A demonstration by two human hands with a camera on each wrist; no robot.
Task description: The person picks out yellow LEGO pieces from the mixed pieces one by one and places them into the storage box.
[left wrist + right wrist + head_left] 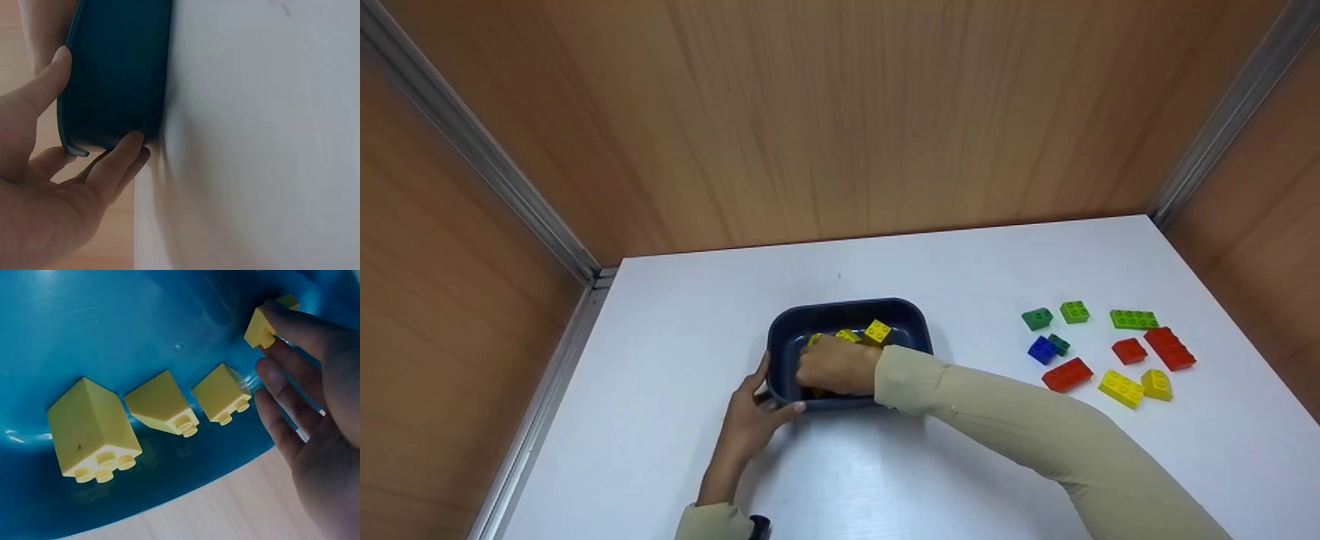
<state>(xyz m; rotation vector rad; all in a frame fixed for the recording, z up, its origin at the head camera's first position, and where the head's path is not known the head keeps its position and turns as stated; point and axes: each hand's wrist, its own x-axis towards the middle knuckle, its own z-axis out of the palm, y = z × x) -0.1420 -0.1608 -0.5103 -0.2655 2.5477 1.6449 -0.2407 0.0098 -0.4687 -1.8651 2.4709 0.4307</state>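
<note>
A dark blue tray (851,309) stands on the white table with yellow toy bricks in it. My left hand (750,420) grips its near left corner, and in the left wrist view the thumb (53,79) lies along the rim with the fingers against the outer wall. Reaching inside the tray, my right hand (838,365) pinches a small yellow brick (260,329) between thumb and fingertips. Beside it in the right wrist view lie a square yellow brick (219,394), a sloped yellow brick (157,402) and a larger yellow brick (93,424).
Loose bricks lie on the table at the right: green bricks (1075,312), a blue brick (1042,349), red bricks (1067,374) and yellow bricks (1121,388). Wooden panels (840,120) stand behind and beside the white table (675,315).
</note>
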